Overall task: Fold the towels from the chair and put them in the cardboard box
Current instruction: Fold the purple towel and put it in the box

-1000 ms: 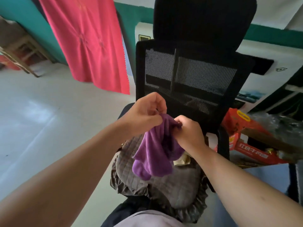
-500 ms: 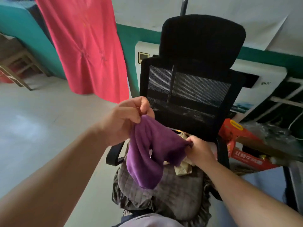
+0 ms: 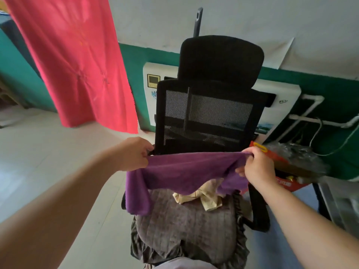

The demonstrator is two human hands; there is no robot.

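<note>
purple terry cloth, the purple towel (image 3: 186, 169), is stretched flat between both hands above the chair (image 3: 209, 117) seat. the left hand (image 3: 134, 154) has its fingers (image 3: 144, 152) clamped on the towel's left top corner; the right hand (image 3: 256, 167) has its fingers (image 3: 250, 154) clamped on the right top corner. between the two grips the top edge runs taut and nearly level. below the left fingers a loose flap hangs down; below the right fingers the cloth bunches and droops.

step in hand, as judged: opening out the first towel ahead of folding. no fold is made yet.

a beige towel (image 3: 202, 197) lies crumpled on the grey seat cushion (image 3: 186, 226), just below the right fingers and partly covered by the purple cloth. it waits its turn.

next move, as judged: bring the two gripped corners together so the towel halves, keeping the hanging edges aligned. the drooping flap below the left fingers needs straightening first, or the fold will come out uneven.

a red carton (image 3: 287, 183) sits beyond the right fingers; whether it is the cardboard box cannot be told.
</note>
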